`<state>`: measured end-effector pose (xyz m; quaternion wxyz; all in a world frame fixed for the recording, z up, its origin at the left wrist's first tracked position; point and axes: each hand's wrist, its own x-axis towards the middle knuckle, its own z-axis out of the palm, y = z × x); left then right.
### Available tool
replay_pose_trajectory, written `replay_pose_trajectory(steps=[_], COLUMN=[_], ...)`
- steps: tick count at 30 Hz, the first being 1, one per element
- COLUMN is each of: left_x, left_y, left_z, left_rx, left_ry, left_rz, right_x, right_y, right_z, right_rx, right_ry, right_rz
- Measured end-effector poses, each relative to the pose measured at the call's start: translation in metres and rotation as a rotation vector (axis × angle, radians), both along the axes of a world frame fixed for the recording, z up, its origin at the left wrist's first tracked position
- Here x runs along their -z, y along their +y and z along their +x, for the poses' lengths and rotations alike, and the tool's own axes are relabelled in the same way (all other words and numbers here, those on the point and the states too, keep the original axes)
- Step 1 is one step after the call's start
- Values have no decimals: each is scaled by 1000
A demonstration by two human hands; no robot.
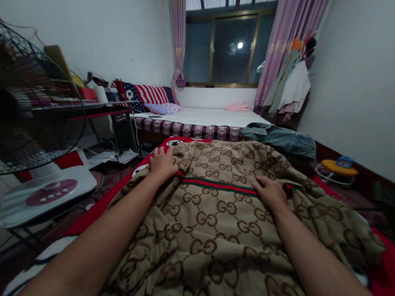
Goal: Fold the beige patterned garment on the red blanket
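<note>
A tan blanket [214,231] with a brown logo pattern and a green-and-red stripe lies spread over a red patterned cover [93,209] in front of me. My left hand [162,164] rests palm down on the blanket's far left edge, its fingers curled over the fold. Further right, near the stripe, my right hand [270,191] lies on the blanket with its fingers bent and pressing into the fabric. Both forearms stretch out over the blanket.
A standing fan [16,92] and its white base [46,193] are at the left. Behind it is a cluttered desk [85,101]. A second bed [208,118] with pillows sits under the window. Denim clothing [282,138] lies at its end. Clothes hang at the right.
</note>
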<state>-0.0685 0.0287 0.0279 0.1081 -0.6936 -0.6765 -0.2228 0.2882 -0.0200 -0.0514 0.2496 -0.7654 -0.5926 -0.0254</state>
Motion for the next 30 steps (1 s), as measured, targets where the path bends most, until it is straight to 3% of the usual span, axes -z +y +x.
replay_pose_trajectory(steps=[2,9,11,14,17,21,25,30], left_x=[1,-22,-27,-24,-5,43,80,83], left_y=[8,34,39,42,38,22,12,15], left_z=[-19,-62,-53,-12,43,97,108,105], left_rx=[12,-118,-130,-57,88,201,178,194], left_ry=[37,132,211,252,232,161,65,33], left_rz=[-104,-122,-145,-113,-122,-203,-169,-157], right_x=[1,6,6,7,7,7,7,7], right_y=[2,4,5,7,6,5,5,7], right_z=[0,4,4,4,3,3,4,5], right_rx=[-1,-36,-39,-39,-55,-54,-61,-52], right_ry=[-2,-15,-28,-52,-71,-67,-64,-51], right_rz=[3,25,27,14,16,19,18,26])
